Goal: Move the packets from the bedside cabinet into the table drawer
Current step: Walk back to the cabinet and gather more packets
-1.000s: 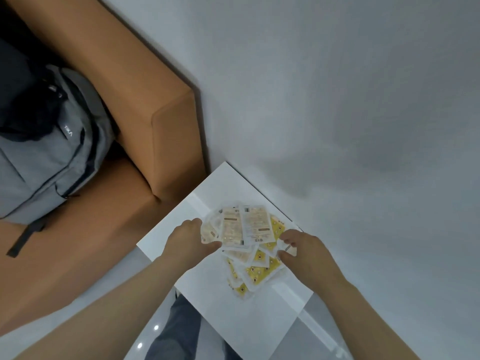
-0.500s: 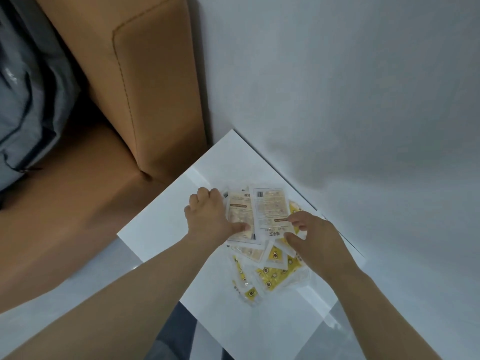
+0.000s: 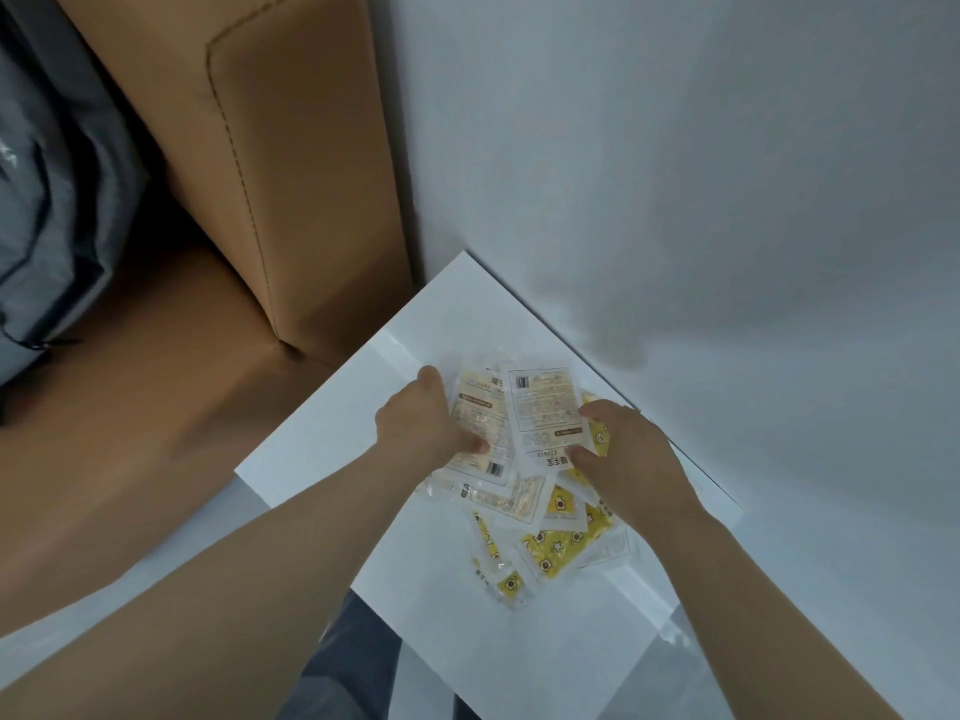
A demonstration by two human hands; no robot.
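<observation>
- White cabinet top (image 3: 457,324) fills the lower centre, set in a room corner. A pale wall (image 3: 675,148) is behind and to the right, and a tan sofa arm (image 3: 291,174) is just beside it on the left.
- Left hand (image 3: 415,423): the thumb (image 3: 475,444) lies flat on the face of a cream packet (image 3: 480,407). The other fingers curl down over the heap's left edge, tips hidden. This reads as a grip on that packet.
- Right hand (image 3: 631,459): the thumb (image 3: 576,454) sits on the lower edge of a white packet (image 3: 543,402). The forefinger (image 3: 595,407) curls against its right edge, making a pinch. The remaining fingers are folded out of sight.
- These 2 held packets sit side by side with edges overlapping, printed backs up, on top of the heap.
- Packets (image 3: 524,491): 1 loose heap on the cabinet top, between and below the two hands.
- Count: 2 pale packets on top, 1 more pale one beneath, and at least 4 with yellow print lower down. Overlap hides the exact total.
- The yellow-printed packets fan out toward the near edge, and 1 lies partly under the right hand.
- Hands: 2. Both bare forearms enter from the bottom of the view.
- Further out, 1 grey backpack (image 3: 47,200) rests on the sofa seat at far left, well apart from the cabinet.
- 1 grey-blue trouser leg (image 3: 353,662) shows below the cabinet's near corner.
</observation>
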